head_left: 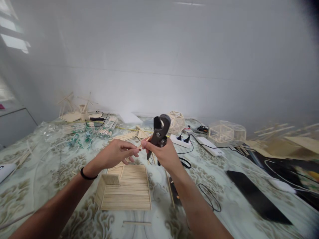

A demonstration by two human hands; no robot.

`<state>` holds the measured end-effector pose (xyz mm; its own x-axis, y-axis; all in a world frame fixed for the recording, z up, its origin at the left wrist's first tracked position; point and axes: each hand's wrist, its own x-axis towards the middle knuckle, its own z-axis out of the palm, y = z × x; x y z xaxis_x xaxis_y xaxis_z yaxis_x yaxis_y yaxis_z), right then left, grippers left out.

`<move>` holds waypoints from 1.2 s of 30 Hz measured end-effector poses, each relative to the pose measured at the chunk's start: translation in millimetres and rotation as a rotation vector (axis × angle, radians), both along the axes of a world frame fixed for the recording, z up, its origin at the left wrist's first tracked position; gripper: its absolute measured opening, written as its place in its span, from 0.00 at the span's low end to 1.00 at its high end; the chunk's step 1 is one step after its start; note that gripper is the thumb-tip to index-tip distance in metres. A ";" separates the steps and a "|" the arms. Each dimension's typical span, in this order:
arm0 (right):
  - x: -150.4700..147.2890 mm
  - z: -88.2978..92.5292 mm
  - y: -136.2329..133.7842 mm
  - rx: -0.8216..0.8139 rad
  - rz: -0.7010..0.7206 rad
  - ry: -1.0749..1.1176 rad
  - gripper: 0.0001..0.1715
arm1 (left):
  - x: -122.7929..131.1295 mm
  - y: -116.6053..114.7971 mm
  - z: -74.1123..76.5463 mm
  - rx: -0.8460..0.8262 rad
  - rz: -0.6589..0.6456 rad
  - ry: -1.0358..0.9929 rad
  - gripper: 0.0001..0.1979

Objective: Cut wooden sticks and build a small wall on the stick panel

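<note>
My right hand (163, 152) is wrapped round a black cutter (159, 132), its curved jaws pointing up. The same hand's thumb and forefinger pinch one end of a thin wooden stick (140, 146). On the stick's other end, the fingertips of my left hand (119, 153) are pinched together. Below both hands lies a small panel structure of wooden sticks (127, 194), with low walls at its left side. A short loose stick (137, 222) rests on the tablecloth in front of it.
Behind my hands are loose sticks (126, 136) and a white power strip (180, 141) with black plugs. Stick-built frames (220, 132) stand near the wall. To the right lies a dark flat slab (256, 197); a black cable (211, 200) curls beside my right forearm.
</note>
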<state>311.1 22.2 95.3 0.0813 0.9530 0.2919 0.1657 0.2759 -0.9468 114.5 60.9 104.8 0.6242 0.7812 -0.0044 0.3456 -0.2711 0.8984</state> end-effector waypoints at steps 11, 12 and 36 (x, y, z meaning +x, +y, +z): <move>-0.8 -1.2 1.5 -0.035 0.061 -0.013 0.20 | 4.9 -3.6 -5.3 -0.136 -0.040 -0.194 0.21; -1.6 -1.8 1.5 -0.033 0.058 -0.013 0.20 | 5.7 -4.1 -5.3 -0.140 -0.041 -0.196 0.21; 16.2 -17.2 12.6 0.747 -0.085 -0.638 0.05 | -12.6 -5.4 6.7 -0.241 -0.316 -0.126 0.17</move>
<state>327.3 34.7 78.1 -0.2410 0.5039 0.8294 0.6315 0.7304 -0.2603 101.8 55.5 111.5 0.8406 0.5368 -0.0718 0.1624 -0.1234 0.9790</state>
